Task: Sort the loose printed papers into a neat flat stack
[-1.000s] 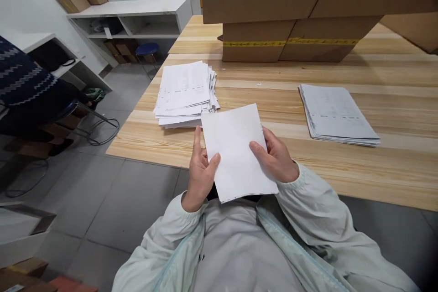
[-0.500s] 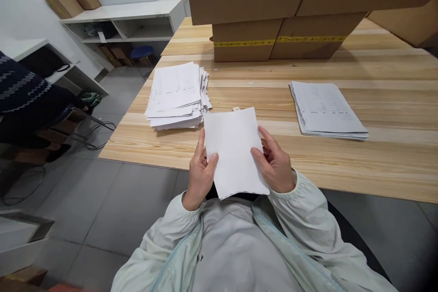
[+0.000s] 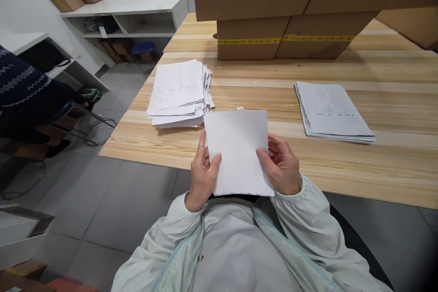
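A folded white sheet of paper [image 3: 237, 150] is held up over the near edge of the wooden table [image 3: 359, 173], blank side towards me. My left hand [image 3: 202, 177] grips its left edge with the thumb on the front. My right hand [image 3: 282, 166] pinches its right edge. A loose, untidy pile of printed sheets [image 3: 179, 93] lies on the table just beyond my left hand. A neater stack of printed sheets [image 3: 330, 112] lies further right.
Large cardboard boxes [image 3: 284, 9] with yellow tape stand at the back of the table. White shelves [image 3: 130, 13] with small boxes line the left wall. A person in a dark patterned sleeve [image 3: 23, 86] sits at the far left, with cables on the grey floor.
The sheet has turned squarer to me and looks shorter than a second ago. Both hands have stayed on its edges, shifting slightly.
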